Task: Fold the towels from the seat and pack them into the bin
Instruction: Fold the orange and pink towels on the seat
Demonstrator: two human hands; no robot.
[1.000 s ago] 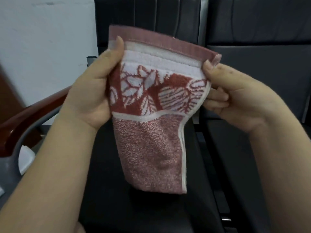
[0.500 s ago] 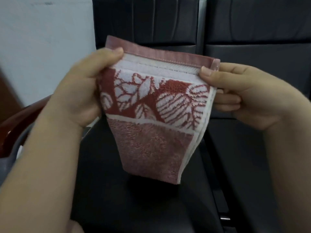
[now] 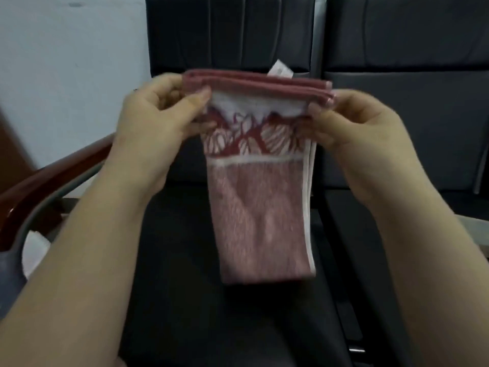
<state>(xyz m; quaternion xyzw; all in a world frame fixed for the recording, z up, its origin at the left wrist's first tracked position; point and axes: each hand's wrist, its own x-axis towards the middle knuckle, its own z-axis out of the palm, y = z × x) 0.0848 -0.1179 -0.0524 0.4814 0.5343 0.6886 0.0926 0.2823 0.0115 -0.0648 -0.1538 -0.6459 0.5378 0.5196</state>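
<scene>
Soft, light, limp pink towel (image 3: 260, 207); pinched at its top hem corners by left hand (image 3: 161, 120) and right hand (image 3: 352, 128); best held there, above the black seat (image 3: 185, 287).

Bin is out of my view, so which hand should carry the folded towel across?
Probably left. Both the left hand and right hand pinch the pink leaf-patterned terry towel; a grey rim shows only left.
</scene>
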